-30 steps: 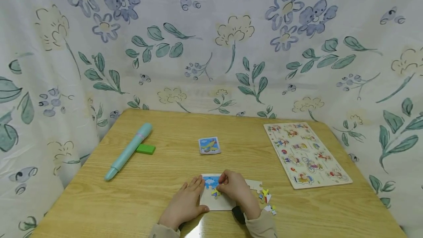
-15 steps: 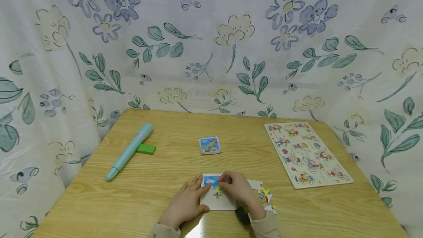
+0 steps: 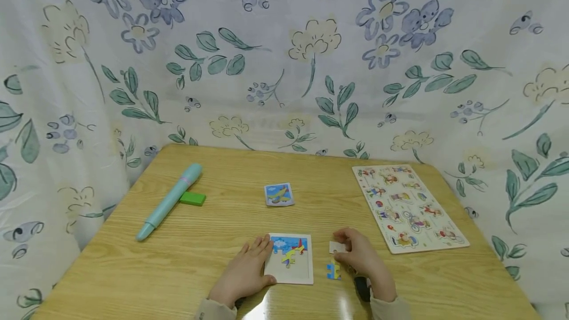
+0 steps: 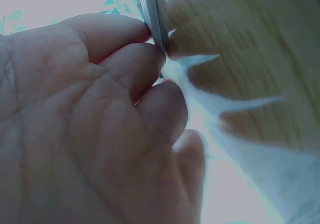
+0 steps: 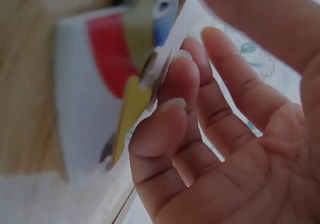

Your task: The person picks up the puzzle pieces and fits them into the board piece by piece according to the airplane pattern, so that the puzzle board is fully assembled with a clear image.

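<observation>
A white-framed jigsaw board (image 3: 299, 270) lies on the table, partly filled along the top with blue sky and a yellow and red aeroplane. My left hand (image 3: 244, 270) rests flat at its left edge, fingertips and thumb touching the frame; the left wrist view shows the fingers (image 4: 165, 109) against the thin board edge. Right of the board, my right hand (image 3: 362, 256) pinches a pale jigsaw piece (image 3: 337, 247) between thumb and fingers. Just below lies a blue and yellow piece (image 3: 333, 270). Close by in the right wrist view is a red, white and yellow piece (image 5: 107, 59); the hand hides other pieces.
A picture card of an aeroplane (image 3: 279, 194) lies beyond the board. At the left are a turquoise pen-shaped object (image 3: 169, 204) and a green block (image 3: 193, 198). A large board of figures (image 3: 406, 209) lies at the right. A floral curtain (image 3: 275, 63) hangs behind the table.
My right hand has left the jigsaw board and moved right to the loose pieces. A red piece now shows at the board's upper right. The left hand stays at the board's left edge.
</observation>
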The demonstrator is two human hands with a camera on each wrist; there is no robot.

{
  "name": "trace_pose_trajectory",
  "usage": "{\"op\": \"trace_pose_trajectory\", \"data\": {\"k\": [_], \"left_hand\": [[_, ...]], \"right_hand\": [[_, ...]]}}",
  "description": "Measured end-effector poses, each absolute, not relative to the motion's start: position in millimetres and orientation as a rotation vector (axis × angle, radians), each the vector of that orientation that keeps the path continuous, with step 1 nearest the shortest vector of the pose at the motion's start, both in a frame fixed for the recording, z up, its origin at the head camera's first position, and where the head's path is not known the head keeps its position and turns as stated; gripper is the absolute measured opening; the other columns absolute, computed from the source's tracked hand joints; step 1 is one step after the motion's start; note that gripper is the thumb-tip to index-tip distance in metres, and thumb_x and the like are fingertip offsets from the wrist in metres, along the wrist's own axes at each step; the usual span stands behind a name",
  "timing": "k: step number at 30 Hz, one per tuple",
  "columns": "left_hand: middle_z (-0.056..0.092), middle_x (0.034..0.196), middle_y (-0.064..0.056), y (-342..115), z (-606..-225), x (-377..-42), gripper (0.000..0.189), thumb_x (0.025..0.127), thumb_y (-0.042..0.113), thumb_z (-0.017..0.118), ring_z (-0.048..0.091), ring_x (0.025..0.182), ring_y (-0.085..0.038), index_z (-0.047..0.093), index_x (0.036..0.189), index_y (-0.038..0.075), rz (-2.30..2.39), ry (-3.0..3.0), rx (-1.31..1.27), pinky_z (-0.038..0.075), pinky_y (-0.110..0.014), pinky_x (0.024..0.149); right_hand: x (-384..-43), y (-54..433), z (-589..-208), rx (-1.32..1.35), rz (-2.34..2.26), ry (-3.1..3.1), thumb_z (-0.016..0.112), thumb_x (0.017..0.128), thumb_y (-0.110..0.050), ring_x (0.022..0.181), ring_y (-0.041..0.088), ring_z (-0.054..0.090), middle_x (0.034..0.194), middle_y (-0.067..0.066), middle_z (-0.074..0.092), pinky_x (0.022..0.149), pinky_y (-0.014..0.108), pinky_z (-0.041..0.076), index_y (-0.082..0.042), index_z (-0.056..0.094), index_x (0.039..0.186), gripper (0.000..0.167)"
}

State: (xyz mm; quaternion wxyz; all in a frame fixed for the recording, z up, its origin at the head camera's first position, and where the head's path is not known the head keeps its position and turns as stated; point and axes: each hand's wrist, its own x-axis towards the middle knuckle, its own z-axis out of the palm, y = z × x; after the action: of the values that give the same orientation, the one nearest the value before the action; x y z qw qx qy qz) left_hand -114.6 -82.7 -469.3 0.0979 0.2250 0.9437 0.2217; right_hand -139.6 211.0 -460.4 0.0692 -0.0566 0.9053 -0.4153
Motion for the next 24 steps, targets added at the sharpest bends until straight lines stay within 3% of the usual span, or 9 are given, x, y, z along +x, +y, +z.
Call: {"op": "trace_pose_trajectory", "data": {"k": [4,8,12,15,19,24], "left_hand": [[0.033,0.155,-0.019,-82.8,-469.4,-114.5,0.085,0.080,0.038,0.075,0.028,0.145,-0.039,0.039,0.145,-0.003,0.662,2.784,0.678,0.025,-0.059,0.117],[0.033,0.155,-0.020,-81.8,-468.1,-114.8,0.085,0.079,0.036,0.076,0.028,0.145,-0.039,0.039,0.145,-0.004,0.683,2.774,0.679,0.027,-0.059,0.116],[0.033,0.155,-0.020,-81.6,-468.3,-115.0,0.086,0.080,0.036,0.076,0.029,0.145,-0.039,0.038,0.145,-0.004,0.683,2.767,0.675,0.028,-0.059,0.116],[0.033,0.155,-0.020,-81.9,-469.0,-115.1,0.085,0.080,0.036,0.075,0.030,0.145,-0.039,0.038,0.145,-0.004,0.682,2.764,0.674,0.028,-0.059,0.115],[0.033,0.155,-0.020,-82.1,-467.5,-114.3,0.086,0.080,0.036,0.075,0.030,0.144,-0.039,0.038,0.145,-0.004,0.679,2.764,0.673,0.028,-0.059,0.116],[0.033,0.156,-0.019,-81.8,-466.1,-113.5,0.086,0.080,0.037,0.075,0.030,0.145,-0.039,0.038,0.145,-0.004,0.670,2.765,0.670,0.028,-0.059,0.116]], "right_hand": [[-140.3,210.1,-461.8,-0.213,-1.190,2.771,0.074,0.078,0.003,0.076,0.014,0.048,0.097,0.008,0.062,0.062,0.021,0.041,-0.002,0.067,0.109,0.032],[-142.5,207.2,-464.7,-0.194,-1.179,2.809,0.070,0.081,0.004,0.071,0.012,0.044,0.087,0.003,0.056,0.060,0.020,0.038,-0.008,0.069,0.090,0.015],[-143.4,206.5,-467.4,-0.151,-1.297,2.801,0.060,0.083,0.013,0.085,0.016,0.055,0.099,0.006,0.062,0.069,0.021,0.043,-0.011,0.069,0.078,0.026],[-143.8,206.6,-468.1,-0.152,-1.392,2.737,0.051,0.084,0.015,0.080,0.016,0.057,0.108,0.009,0.066,0.063,0.021,0.044,-0.010,0.071,0.085,0.032],[-144.2,204.8,-467.3,-0.281,-1.452,2.616,0.055,0.093,0.002,0.069,0.009,0.054,0.106,0.015,0.069,0.056,0.020,0.045,-0.003,0.068,0.109,0.021],[-144.1,196.4,-466.5,-0.388,-1.541,2.435,0.054,0.099,-0.015,0.080,0.012,0.060,0.109,0.022,0.066,0.066,0.023,0.053,0.004,0.060,0.125,0.033]]}}
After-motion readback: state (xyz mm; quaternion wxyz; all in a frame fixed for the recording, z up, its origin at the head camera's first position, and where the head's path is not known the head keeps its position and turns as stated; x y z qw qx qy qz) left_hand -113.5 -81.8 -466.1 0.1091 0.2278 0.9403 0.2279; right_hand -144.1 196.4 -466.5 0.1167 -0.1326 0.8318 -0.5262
